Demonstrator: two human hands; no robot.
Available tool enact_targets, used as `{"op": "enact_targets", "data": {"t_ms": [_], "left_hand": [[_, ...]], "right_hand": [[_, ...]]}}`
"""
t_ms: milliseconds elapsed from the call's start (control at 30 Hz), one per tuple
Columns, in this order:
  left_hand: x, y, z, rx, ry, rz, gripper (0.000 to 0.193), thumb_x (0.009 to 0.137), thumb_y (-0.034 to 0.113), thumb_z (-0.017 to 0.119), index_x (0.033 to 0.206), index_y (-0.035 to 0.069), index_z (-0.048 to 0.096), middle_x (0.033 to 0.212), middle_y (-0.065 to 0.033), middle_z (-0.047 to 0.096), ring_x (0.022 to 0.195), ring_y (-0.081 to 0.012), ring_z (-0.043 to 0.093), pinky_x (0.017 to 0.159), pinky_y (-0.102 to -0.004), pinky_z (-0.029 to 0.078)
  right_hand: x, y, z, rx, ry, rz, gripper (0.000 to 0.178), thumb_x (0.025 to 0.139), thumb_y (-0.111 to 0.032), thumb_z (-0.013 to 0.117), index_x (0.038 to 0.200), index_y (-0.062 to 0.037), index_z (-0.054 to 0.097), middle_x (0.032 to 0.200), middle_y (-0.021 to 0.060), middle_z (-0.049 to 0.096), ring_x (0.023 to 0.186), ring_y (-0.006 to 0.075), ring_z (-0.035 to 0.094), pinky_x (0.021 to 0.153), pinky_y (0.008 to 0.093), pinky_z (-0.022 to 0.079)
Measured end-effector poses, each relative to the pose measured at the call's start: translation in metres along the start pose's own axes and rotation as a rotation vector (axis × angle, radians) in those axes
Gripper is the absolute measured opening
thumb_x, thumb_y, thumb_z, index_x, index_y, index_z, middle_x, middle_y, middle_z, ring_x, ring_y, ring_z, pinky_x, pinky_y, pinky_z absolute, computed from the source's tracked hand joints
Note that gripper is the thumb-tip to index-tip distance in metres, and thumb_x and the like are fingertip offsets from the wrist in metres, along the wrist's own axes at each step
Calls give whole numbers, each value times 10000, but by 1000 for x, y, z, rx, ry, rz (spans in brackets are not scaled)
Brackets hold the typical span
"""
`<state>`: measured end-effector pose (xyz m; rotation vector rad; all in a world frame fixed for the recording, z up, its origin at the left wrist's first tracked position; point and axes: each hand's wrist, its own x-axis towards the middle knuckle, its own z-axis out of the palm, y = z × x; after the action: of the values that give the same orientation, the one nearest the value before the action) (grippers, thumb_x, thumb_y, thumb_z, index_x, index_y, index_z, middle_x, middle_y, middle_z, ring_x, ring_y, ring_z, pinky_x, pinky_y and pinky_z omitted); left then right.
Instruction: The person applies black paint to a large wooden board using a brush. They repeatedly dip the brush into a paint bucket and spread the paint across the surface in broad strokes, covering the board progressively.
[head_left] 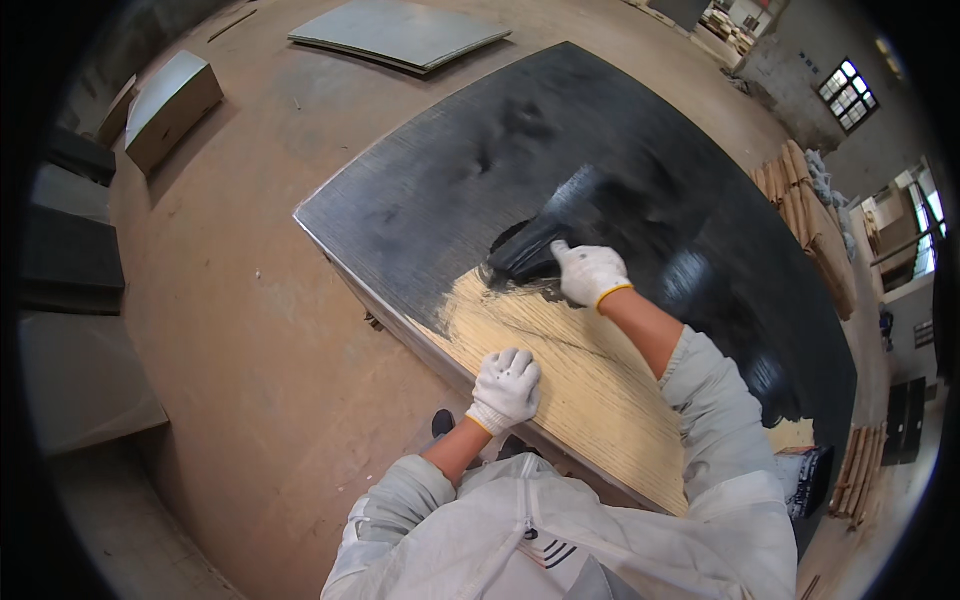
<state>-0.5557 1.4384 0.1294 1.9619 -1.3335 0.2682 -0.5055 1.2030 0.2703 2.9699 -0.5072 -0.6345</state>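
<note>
My gloved right hand [592,274] is closed around a black, paint-covered applicator [528,252], which looks like a wide brush or pad; its exact kind is hard to make out. It lies against a large flat panel [440,190], where black coating meets bare wood grain [570,365]. Most of the far surface is black, with wet, glossy streaks beyond the applicator. My gloved left hand [506,388] is curled into a fist at the panel's near edge, with nothing visible in it. A paint-smeared container [803,478] sits at the panel's near right corner, partly behind my right sleeve.
A stack of grey sheets [400,35] lies on the floor beyond the panel. Box-like pieces [175,110] stand at far left, with dark and grey slabs [70,260] nearer along that side. Wrapped brown bundles [805,215] lean at the right. My shoe [443,423] shows below the panel.
</note>
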Motion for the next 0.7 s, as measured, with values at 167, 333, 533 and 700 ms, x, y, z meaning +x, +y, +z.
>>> {"op": "enact_targets", "data": {"t_ms": [167,333,533,700], "left_hand": [[-4,-5,-3,0,25,12,228,722,175,710,933,112,649,993,-72,621,956,-300,618,788,-464,487],[-8,8,8,-33,-65,79,218,760,198,711,954,105,674,987,-76,633,964,-298,622,806,-461,501],[-15,20,22,22,-312,69,215,850,242,649,1004,103,703,1124,-131,666,1068,-304,647,899,-470,494],[-26,14,57,18,131,117,296,836,236,663,1081,74,698,1209,-142,652,1103,-300,595,852,-444,465]], "right_hand": [[-37,-89,3,-54,-115,-184,467,1086,-193,459,1542,-122,531,1280,198,759,1167,355,753,959,498,596],[-21,-82,14,1,-67,-11,562,1022,-138,507,1582,-89,498,1229,194,776,1092,326,776,909,474,613],[-34,-107,-6,14,-132,-11,498,1094,-216,400,1524,-9,540,1242,175,781,1096,372,774,887,509,610],[-55,-142,24,-17,-7,-136,406,1084,-217,434,1379,-20,631,1214,211,780,1057,355,785,887,491,614]]}}
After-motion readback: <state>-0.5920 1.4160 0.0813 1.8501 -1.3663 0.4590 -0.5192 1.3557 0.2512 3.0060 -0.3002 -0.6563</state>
